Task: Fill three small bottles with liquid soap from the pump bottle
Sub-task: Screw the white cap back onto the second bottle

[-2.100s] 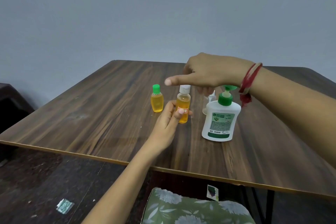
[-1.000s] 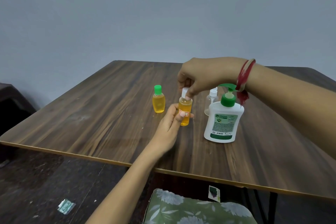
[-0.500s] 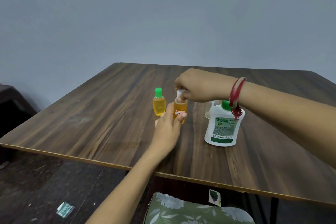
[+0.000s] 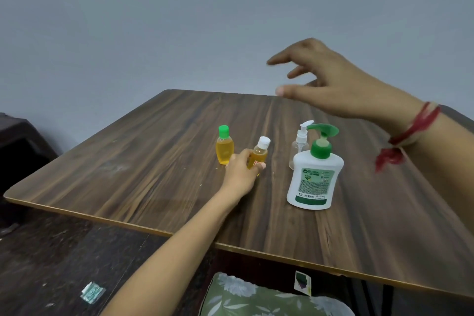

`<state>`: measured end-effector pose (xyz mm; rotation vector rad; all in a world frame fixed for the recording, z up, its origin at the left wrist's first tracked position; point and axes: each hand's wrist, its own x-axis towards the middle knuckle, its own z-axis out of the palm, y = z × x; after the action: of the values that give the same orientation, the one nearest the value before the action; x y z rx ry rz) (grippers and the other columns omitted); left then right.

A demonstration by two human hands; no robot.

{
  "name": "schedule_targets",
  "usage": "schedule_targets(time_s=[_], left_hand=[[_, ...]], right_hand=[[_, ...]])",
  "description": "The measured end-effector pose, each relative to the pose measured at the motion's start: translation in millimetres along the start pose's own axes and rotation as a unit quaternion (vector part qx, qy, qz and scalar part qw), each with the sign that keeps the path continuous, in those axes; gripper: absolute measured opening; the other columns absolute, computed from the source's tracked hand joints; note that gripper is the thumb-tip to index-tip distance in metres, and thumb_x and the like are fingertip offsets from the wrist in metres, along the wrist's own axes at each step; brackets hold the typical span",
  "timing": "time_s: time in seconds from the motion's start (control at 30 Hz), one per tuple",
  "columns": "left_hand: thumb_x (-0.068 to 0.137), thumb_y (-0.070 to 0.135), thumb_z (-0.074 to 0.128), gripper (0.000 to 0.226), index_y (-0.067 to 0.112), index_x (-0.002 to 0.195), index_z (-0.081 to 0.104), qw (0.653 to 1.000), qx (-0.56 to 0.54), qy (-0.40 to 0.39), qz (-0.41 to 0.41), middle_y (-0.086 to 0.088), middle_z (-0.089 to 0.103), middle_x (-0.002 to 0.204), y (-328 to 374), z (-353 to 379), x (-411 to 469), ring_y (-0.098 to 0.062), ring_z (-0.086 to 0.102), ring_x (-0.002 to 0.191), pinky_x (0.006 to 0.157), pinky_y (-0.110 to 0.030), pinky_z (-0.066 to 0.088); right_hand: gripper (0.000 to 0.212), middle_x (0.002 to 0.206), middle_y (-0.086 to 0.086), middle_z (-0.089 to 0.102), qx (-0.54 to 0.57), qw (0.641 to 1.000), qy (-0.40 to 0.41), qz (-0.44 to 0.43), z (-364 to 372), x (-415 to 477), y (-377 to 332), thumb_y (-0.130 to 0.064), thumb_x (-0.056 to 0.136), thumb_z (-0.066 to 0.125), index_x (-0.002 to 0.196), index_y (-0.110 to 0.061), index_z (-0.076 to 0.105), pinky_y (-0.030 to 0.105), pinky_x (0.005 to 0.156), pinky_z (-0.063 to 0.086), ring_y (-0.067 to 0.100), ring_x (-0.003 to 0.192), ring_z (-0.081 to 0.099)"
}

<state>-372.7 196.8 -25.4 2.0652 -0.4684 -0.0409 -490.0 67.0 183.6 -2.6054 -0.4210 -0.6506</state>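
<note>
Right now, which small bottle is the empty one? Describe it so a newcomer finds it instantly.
Start at the big white pump bottle with the green pump on the wooden table. Directly behind it, partly hidden, stands the clear spray bottle. Unlike the two small bottles to its left, it holds no yellow liquid and has a white pump-spray top.

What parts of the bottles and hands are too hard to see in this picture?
All in the head view:
- Clear spray bottle: its lower body hides behind the white pump bottle with green pump, so its fill level is unknown.
- White-capped orange bottle: the left hand covers its base and most of its label.
- Pump bottle's label text: too small.
- Right hand: blurred.
</note>
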Motion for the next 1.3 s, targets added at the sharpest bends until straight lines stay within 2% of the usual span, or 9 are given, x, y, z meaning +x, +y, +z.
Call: schedule_targets(time_s=[0.17,0.47,0.57,0.7,0.8,0.97,1.1,1.23,1.3], left_hand=[[0.090,0.026,0.062,0.017,0.015,0.089,0.050,1.000,0.016,0.008,-0.016,-0.006,0.056,0.095,4,1,9,-0.021,0.054,0.088,0.070,-0.030,0.037],[0.091,0.024,0.062,0.026,0.003,0.105,0.056,0.998,0.043,0.036,-0.023,-0.016,0.061,0.107,12,9,31,-0.030,0.057,0.101,0.079,-0.035,0.041],[0.092,0.023,0.061,0.026,0.004,0.109,0.056,0.997,0.054,0.043,-0.027,-0.016,0.060,0.111,16,14,37,-0.030,0.057,0.102,0.086,-0.038,0.045],[0.092,0.020,0.061,0.029,0.004,0.115,0.055,0.996,0.055,0.062,-0.033,-0.016,0.057,0.115,18,19,39,-0.030,0.057,0.104,0.087,-0.037,0.045],[0.092,0.018,0.061,0.030,0.003,0.116,0.055,0.996,0.045,0.061,-0.050,-0.017,0.057,0.116,19,20,36,-0.031,0.056,0.106,0.087,-0.037,0.043],[0.091,0.013,0.060,0.036,-0.001,0.123,0.050,0.996,0.030,0.040,-0.071,-0.014,0.056,0.122,24,10,12,-0.032,0.054,0.116,0.087,-0.035,0.042],[0.091,0.008,0.059,0.017,0.015,0.106,0.059,0.998,0.030,0.041,0.022,0.007,0.056,0.105,26,1,-10,-0.017,0.050,0.107,0.082,-0.018,0.032],[0.090,0.007,0.059,0.044,0.010,0.133,0.050,0.995,-0.032,0.040,0.083,-0.006,0.054,0.131,38,5,-1,-0.018,0.052,0.122,0.104,-0.034,0.041],[0.092,0.003,0.055,0.045,0.010,0.135,0.047,0.994,-0.054,0.017,0.090,-0.005,0.053,0.135,47,14,2,-0.016,0.050,0.125,0.106,-0.031,0.039]], right_hand=[[0.044,0.136,-0.001,0.037,0.096,0.991,0.055,0.071,-19,-24,28,-0.032,0.095,0.051,0.138,-0.034,0.041,0.016,0.079,0.055,0.008,0.096,0.059],[0.036,0.135,0.000,0.042,0.176,0.965,0.108,0.161,-25,-48,71,-0.026,0.096,0.051,0.131,-0.033,0.048,0.027,0.079,0.055,0.015,0.103,0.060],[0.038,0.135,0.004,0.043,0.176,0.960,0.101,0.193,-14,-55,88,-0.022,0.094,0.056,0.130,-0.030,0.048,0.029,0.080,0.056,0.017,0.105,0.057],[0.040,0.134,0.007,0.044,0.188,0.947,0.093,0.242,10,-66,112,-0.015,0.091,0.060,0.129,-0.022,0.050,0.020,0.071,0.056,0.003,0.102,0.051],[0.043,0.133,0.009,0.045,0.196,0.937,0.075,0.280,29,-72,125,-0.013,0.090,0.061,0.131,-0.017,0.049,0.028,0.076,0.052,0.012,0.120,0.047],[0.044,0.131,0.011,0.048,0.226,0.922,0.046,0.311,51,-76,142,-0.010,0.089,0.062,0.131,-0.014,0.049,0.032,0.080,0.051,0.015,0.113,0.050],[0.040,0.128,0.012,0.050,0.247,0.915,0.035,0.318,67,-78,156,-0.008,0.086,0.065,0.123,-0.015,0.052,0.033,0.082,0.052,0.020,0.112,0.054],[0.040,0.125,0.015,0.056,0.223,0.920,0.028,0.320,84,-75,165,-0.004,0.084,0.066,0.122,-0.009,0.054,0.028,0.085,0.046,0.022,0.110,0.056],[0.040,0.126,0.016,0.056,0.228,0.917,0.017,0.327,91,-71,167,0.000,0.087,0.062,0.125,-0.005,0.053,0.025,0.084,0.045,0.021,0.106,0.056]])
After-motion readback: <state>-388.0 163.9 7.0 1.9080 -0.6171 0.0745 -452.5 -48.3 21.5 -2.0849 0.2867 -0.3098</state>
